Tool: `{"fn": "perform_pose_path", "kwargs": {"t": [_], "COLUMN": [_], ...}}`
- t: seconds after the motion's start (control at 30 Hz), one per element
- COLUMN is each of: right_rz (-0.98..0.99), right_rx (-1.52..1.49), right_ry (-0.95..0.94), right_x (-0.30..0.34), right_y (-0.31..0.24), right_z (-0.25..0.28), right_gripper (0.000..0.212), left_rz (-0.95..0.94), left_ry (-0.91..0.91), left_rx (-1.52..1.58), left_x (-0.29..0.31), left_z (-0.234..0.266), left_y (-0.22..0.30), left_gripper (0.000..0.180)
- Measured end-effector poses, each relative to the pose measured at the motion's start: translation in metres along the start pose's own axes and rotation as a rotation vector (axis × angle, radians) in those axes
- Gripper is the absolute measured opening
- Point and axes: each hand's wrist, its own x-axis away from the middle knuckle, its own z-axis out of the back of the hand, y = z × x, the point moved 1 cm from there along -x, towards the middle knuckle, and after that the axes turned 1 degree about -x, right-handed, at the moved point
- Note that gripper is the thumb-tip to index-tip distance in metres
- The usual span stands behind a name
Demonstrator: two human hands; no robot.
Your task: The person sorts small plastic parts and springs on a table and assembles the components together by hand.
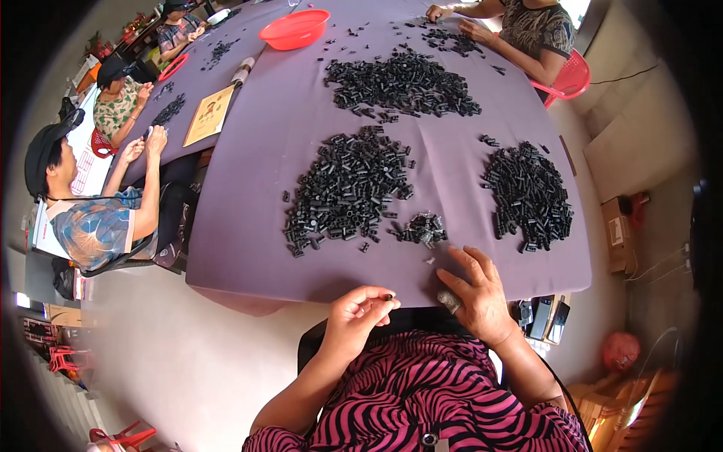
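Close to the table's near edge, my left hand pinches a small black cylindrical part between thumb and fingertips. My right hand is over the edge with its fingers apart and holds nothing I can see; a grey wrap covers one digit. Just beyond its fingertips lies a small pale piece. A little heap of shiny clear and black bits sits past that. Left of the heap spreads a big pile of short black tubular parts, and to the right is another pile of black parts.
A third black pile covers the far middle of the purple cloth-covered table. A red basin stands behind it. Co-workers sit along the left and at the far right, near more parts. A yellow booklet lies at left.
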Motion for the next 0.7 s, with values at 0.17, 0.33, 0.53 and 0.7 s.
{"fn": "perform_pose_path", "kwargs": {"t": [0.17, 0.33, 0.53, 0.7], "right_rz": [-0.053, -0.045, -0.041, -0.040], "right_rx": [-0.040, -0.002, 0.015, -0.038], "right_ry": [0.030, -0.015, -0.049, 0.000], "right_x": [-0.006, -0.020, -0.008, -0.011], "right_y": [0.000, -0.009, -0.004, -0.002], "right_z": [0.000, 0.000, -0.001, 0.001], "right_gripper": [0.054, 0.055, 0.050, 0.050], "left_rz": [-0.013, -0.012, -0.009, -0.011], "left_ry": [-0.028, -0.009, -0.020, -0.026], "left_rx": [0.029, -0.001, 0.010, 0.001], "left_x": [-0.004, -0.002, -0.003, -0.003], "left_z": [-0.001, 0.001, 0.000, 0.000], "left_y": [-0.001, -0.002, -0.001, 0.000], "left_gripper": [0.019, 0.019, 0.019, 0.019]}}
